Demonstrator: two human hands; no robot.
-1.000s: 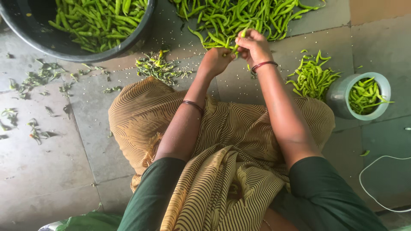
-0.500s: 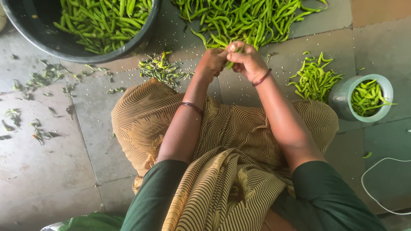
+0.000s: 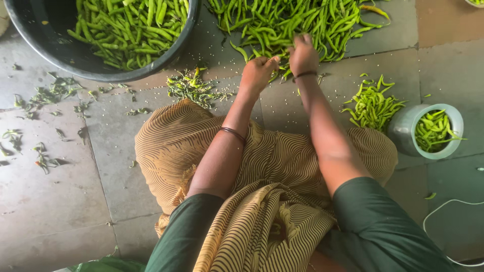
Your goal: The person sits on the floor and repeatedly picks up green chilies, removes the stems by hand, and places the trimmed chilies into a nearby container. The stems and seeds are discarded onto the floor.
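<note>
I see my left hand (image 3: 258, 72) and right hand (image 3: 303, 54), fingers curled down, reaching into the floor pile of green chillies (image 3: 297, 22) just ahead, though I cannot tell what they pinch; these look light, slim, bendy, best taken near the stalk end.

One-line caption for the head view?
Both hands, left and right, reach into the green chilli pile on the floor.

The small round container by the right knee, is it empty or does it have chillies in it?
Filled: the pale container holds green chillies up to its rim.
</note>
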